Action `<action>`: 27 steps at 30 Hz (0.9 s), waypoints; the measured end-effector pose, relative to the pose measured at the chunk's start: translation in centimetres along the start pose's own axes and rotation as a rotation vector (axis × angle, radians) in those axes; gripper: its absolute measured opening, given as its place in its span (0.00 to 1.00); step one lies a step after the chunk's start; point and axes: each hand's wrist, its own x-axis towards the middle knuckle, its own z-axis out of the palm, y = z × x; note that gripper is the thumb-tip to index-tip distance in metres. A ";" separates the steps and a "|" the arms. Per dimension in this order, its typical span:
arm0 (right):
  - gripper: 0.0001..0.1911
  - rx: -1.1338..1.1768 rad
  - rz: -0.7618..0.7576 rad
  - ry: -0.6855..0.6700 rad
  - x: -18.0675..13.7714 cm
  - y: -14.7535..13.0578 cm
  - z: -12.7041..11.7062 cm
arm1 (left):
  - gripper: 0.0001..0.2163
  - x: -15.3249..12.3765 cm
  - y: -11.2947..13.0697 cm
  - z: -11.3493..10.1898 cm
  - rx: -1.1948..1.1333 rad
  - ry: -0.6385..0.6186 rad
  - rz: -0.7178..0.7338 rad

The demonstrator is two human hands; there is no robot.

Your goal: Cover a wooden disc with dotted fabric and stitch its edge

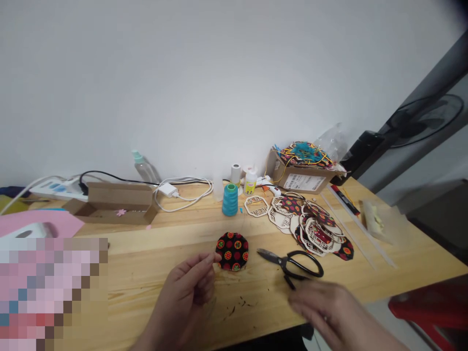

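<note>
Between the thumb and forefinger of my left hand [188, 282] is the edge of a small black fabric piece [232, 251] with red and orange flower circles. It is roughly round and close to the tabletop. To its right, black-handled scissors [290, 265] lie on the table, blades pointing left. My right hand [321, 304] is at the lower scissor handle, blurred by motion. Whether its fingers grip the handle, I cannot tell. Dark fabric scraps [237, 306] are scattered below the fabric piece.
Wooden lattice frames [320, 234], some with patterned fabric, lie piled at right. Behind are a teal thread cone [230, 200], a glue bottle [250, 182] and a filled cardboard box [303, 178]. An open carton [120, 204], cables and a power strip [56, 187] are at left.
</note>
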 end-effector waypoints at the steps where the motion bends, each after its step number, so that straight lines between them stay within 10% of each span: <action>1: 0.12 -0.145 -0.008 0.006 1.3 0.5 -0.7 | 0.10 0.0 -0.1 0.0 -0.007 0.006 -0.010; 6: 0.29 -0.726 -0.109 0.035 7.0 3.7 -1.4 | 0.09 -0.4 -0.6 0.0 -0.033 0.015 -0.012; 16: 0.26 -0.734 -0.124 -0.065 7.3 8.9 -1.4 | 0.09 -0.5 -0.7 -0.3 -0.051 0.032 -0.005; 23: 0.18 -0.259 -0.003 0.163 10.4 4.1 -0.1 | 0.10 -0.6 -1.1 -0.8 -0.056 0.032 -0.018; 27: 0.31 0.046 0.207 0.294 15.8 1.1 3.0 | 0.10 -0.6 -1.2 -0.9 -0.064 0.008 -0.043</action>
